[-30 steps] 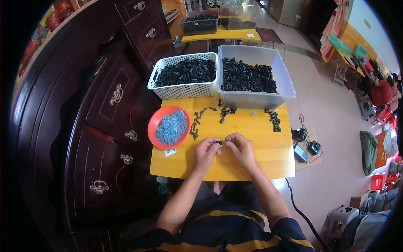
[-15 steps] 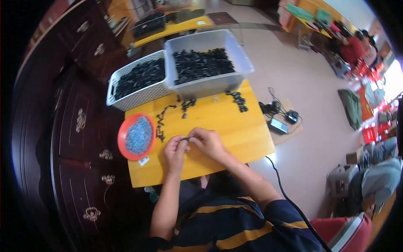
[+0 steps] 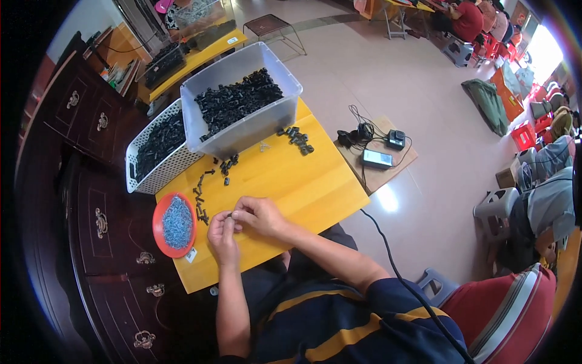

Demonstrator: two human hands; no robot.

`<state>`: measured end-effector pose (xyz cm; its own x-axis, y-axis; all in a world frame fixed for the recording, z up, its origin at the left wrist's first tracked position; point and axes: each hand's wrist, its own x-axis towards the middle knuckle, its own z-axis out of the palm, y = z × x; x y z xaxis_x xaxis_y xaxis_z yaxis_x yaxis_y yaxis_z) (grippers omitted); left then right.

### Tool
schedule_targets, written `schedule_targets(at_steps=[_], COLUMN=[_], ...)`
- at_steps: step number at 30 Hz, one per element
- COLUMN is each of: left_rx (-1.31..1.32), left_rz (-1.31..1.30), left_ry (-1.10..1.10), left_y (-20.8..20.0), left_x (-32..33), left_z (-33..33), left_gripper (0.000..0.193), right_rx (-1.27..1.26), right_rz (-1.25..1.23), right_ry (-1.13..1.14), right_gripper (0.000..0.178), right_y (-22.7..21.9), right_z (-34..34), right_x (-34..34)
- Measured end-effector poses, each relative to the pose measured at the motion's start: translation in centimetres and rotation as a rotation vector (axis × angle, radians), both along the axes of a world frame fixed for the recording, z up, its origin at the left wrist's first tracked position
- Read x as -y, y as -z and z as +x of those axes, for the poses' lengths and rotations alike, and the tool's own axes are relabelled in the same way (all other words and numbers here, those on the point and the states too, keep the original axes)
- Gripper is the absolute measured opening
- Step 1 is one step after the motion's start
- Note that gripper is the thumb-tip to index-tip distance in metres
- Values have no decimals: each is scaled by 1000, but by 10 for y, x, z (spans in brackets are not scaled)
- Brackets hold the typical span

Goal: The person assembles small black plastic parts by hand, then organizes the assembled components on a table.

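Note:
My left hand [image 3: 224,241] and my right hand [image 3: 260,216] meet fingertip to fingertip over the near part of the yellow table [image 3: 297,188]. Both are closed in a pinch on one small dark part [image 3: 230,215], mostly covered by the fingers. Left of my hands lies a loose line of slim black pieces [image 3: 200,197]. Beside it, a red-orange dish [image 3: 159,227] holds a heap of small silvery-blue metal pieces [image 3: 177,221]. Farther off are small black pieces [image 3: 227,167], a larger cluster of dark pieces [image 3: 298,139] and a few pale bits [image 3: 264,147].
A clear plastic bin [image 3: 251,130] and a white perforated basket [image 3: 160,173], both full of black parts, stand at the table's far left. Dark wooden drawers [image 3: 109,227] line the left. Cabled devices [image 3: 377,159] lie on a board at right. A black cable [image 3: 394,255] crosses beside my right arm. People sit farther off.
The whole view has swung, so the table and bins appear farther left. My hands stay pinched together on the small dark part.

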<state>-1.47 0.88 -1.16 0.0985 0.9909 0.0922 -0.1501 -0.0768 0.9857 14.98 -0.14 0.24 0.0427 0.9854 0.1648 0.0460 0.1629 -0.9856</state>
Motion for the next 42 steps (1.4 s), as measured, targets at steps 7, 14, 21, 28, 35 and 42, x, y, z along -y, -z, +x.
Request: schedule_targets(at_steps=[7, 14, 21, 28, 35, 42], left_rx=[-49, 244, 582, 652, 658, 660], left_rz=[5, -48, -102, -166, -198, -203], left_ry=[88, 52, -2, 17, 16, -4], left_y=[-2, 4, 6, 2, 2, 0], left_x=[0, -3, -10, -12, -11, -8], left_z=[0, -15, -24, -24, -25, -26], left_gripper=[19, 15, 16, 16, 17, 16], right_rx=[78, 58, 731, 943, 871, 476], right_rz=[-33, -37, 284, 263, 238, 118], right_ry=[-173, -159, 250, 237, 302, 119], right_gripper=[20, 15, 27, 23, 8, 6], right_y=[12, 2, -5, 20, 13, -1], right_z=[14, 35, 52, 47, 43, 46], right_x=[-13, -44, -103, -138, -130, -92])
